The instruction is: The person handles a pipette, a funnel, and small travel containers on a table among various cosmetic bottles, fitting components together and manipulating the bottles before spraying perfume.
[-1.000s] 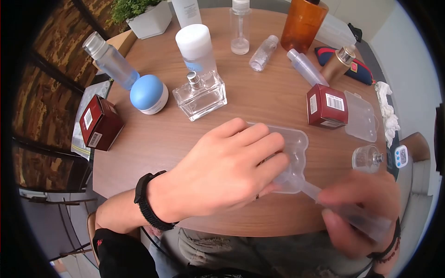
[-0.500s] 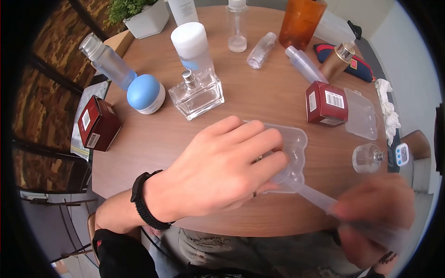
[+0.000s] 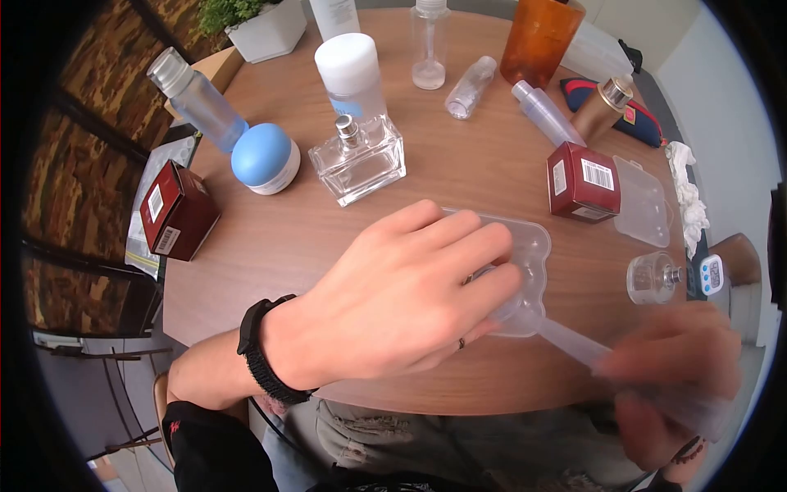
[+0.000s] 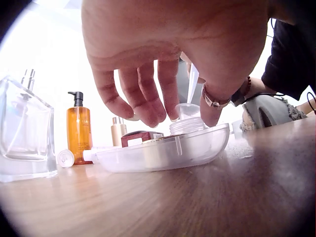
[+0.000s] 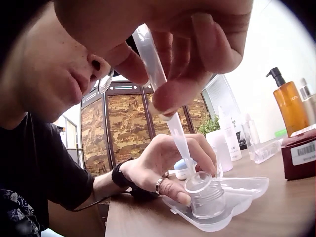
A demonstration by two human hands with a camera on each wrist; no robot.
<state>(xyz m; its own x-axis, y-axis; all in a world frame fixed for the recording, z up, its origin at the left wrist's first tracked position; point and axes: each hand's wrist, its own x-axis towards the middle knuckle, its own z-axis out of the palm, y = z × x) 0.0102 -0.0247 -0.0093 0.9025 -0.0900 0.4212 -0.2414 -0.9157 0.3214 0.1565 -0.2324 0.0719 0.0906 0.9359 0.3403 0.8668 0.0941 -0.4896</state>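
Observation:
My left hand [image 3: 393, 287] arches over a clear scalloped tray [image 3: 534, 246]; its thumb and fingers hold a small clear jar with a threaded neck [image 5: 208, 203], which stands in the tray in the right wrist view. At the right, my right hand [image 3: 680, 369], blurred, pinches a translucent plastic dropper [image 5: 153, 61]. The dropper slants down to the jar's mouth, where a clear flared piece [image 4: 188, 110] shows in the left wrist view. Whether the dropper's tip touches the jar I cannot tell.
A glass perfume bottle [image 3: 361, 164] and a blue-lidded jar [image 3: 264, 158] stand left of the tray. Dark red boxes [image 3: 180, 209] flank the table, one [image 3: 584, 182] near a clear lid [image 3: 642, 205]. A round glass bottle [image 3: 652, 279] lies at right; an amber bottle [image 3: 541, 41] stands behind.
My right hand has shifted a little to the right with the dropper still pinched. My left hand has stayed over the tray, with only a slight shift in view.

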